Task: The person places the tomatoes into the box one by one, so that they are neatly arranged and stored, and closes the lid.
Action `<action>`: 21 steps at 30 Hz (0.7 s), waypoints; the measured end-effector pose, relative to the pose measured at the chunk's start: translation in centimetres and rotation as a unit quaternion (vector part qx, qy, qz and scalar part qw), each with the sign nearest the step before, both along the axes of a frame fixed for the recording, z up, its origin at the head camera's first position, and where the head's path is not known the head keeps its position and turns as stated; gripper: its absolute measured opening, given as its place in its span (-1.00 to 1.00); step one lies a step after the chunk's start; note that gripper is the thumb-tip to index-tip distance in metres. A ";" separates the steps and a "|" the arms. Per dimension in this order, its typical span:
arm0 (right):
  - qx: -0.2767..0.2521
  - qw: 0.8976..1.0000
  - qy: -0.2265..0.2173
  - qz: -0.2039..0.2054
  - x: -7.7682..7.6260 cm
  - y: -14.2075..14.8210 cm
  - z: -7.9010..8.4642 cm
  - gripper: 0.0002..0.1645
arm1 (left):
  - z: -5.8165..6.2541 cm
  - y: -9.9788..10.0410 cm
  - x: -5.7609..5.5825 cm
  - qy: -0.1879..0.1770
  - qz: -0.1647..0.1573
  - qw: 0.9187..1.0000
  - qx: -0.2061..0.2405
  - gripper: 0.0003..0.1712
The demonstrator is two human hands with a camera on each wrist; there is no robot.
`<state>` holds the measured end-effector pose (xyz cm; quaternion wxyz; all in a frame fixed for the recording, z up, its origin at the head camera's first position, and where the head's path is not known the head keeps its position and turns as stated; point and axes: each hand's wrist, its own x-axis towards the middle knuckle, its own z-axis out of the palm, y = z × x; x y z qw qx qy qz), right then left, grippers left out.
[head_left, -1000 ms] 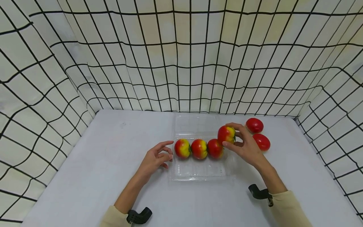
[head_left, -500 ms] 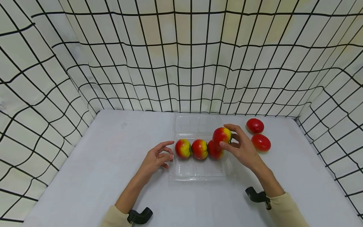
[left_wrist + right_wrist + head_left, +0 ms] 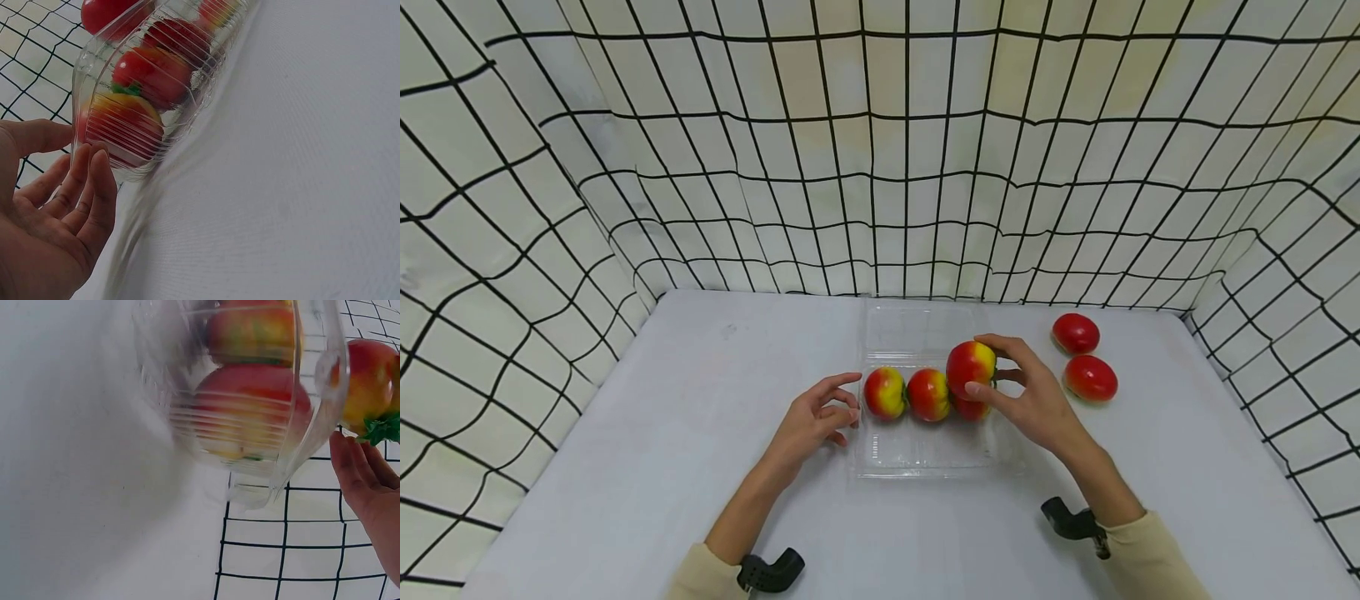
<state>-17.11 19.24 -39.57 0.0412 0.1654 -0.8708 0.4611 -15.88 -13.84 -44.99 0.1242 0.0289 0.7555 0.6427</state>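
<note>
My right hand [image 3: 1036, 402] grips a red-and-yellow apple-like fruit [image 3: 967, 368] with a green leafy top [image 3: 380, 428]. The fruit is raised over the container and overlaps a red fruit [image 3: 972, 411] at the row's right end, partly hiding it. Two similar fruits, one on the left [image 3: 883, 393] and one in the middle [image 3: 928, 395], lie beside it inside the clear plastic clamshell container [image 3: 917, 458]. My left hand [image 3: 808, 423] is at the container's left side, fingers loosely bent, with its fingertips [image 3: 99, 159] right at the rim.
The container's clear lid [image 3: 917, 327] lies open toward the back. Two smooth red oval fruits, a farther one [image 3: 1076, 333] and a nearer one [image 3: 1091, 378], sit on the white table [image 3: 737, 367] right of my right hand. Black netting [image 3: 887, 200] encloses the back and sides.
My right hand has carried the held fruit left and slightly toward me, from beside the red fruit at the row's right end to over it. My left hand has stayed in place.
</note>
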 end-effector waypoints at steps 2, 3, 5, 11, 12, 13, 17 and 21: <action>-0.002 1.000 0.004 0.007 0.0 -0.2 0.0 -0.16 | 0.0 0.0 0.0 0.000 0.000 1.000 -0.001 -0.39; -0.004 1.000 0.004 0.010 0.1 -0.3 0.0 -0.16 | 0.0 0.0 0.0 0.000 0.001 1.000 0.000 -0.39; -0.007 1.000 0.003 0.016 0.2 -0.5 0.0 -0.15 | -0.1 0.0 0.0 -0.002 0.000 1.000 0.000 -0.39; -0.015 1.000 0.000 0.026 0.3 -1.0 -0.1 -0.15 | -0.1 0.0 0.0 -0.004 -0.001 1.000 0.005 -0.39; -0.015 1.000 -0.001 0.027 0.4 -1.0 -0.1 -0.15 | -0.1 0.0 0.0 -0.004 -0.001 1.000 0.006 -0.39; -0.015 1.000 -0.001 0.027 0.4 -1.1 -0.1 -0.15 | -0.1 0.0 0.0 -0.004 -0.002 1.000 0.006 -0.39; -0.019 0.999 -0.001 0.034 0.5 -1.3 -0.2 -0.15 | -0.2 0.0 0.0 -0.005 -0.002 1.000 0.006 -0.39; -0.029 0.998 0.004 0.048 0.8 -1.5 -0.2 -0.17 | -0.3 0.0 0.0 -0.005 -0.003 1.000 0.007 -0.39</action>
